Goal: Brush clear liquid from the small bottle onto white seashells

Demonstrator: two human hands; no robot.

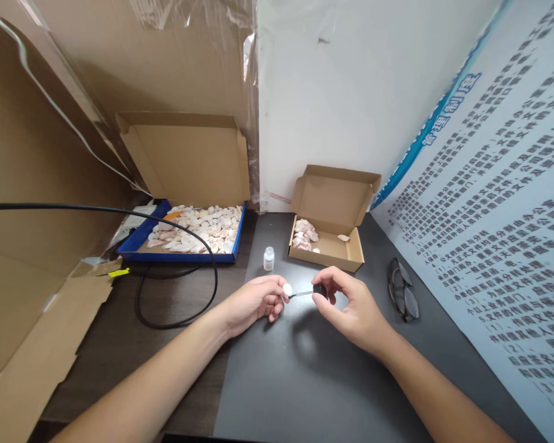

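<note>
Between the thumb and fingers of my left hand (256, 303) is a small white shell (287, 290). My right hand (353, 307) pinches the round black cap (320, 290) of a brush applicator. From the cap a thin stem (302, 293) reaches left, and its dark tip meets the lower edge of the shell or lies right beside it. Just beyond my left hand, a small clear bottle (268, 259) with a white label stands upright without a cap.
A blue-sided box (203, 257) heaped with shells stands at the back left. Behind my right hand, a smaller cardboard box (325, 261) holds several shells. Glasses (402, 289) lie at the right. A black cable (215, 277) loops across the left side.
</note>
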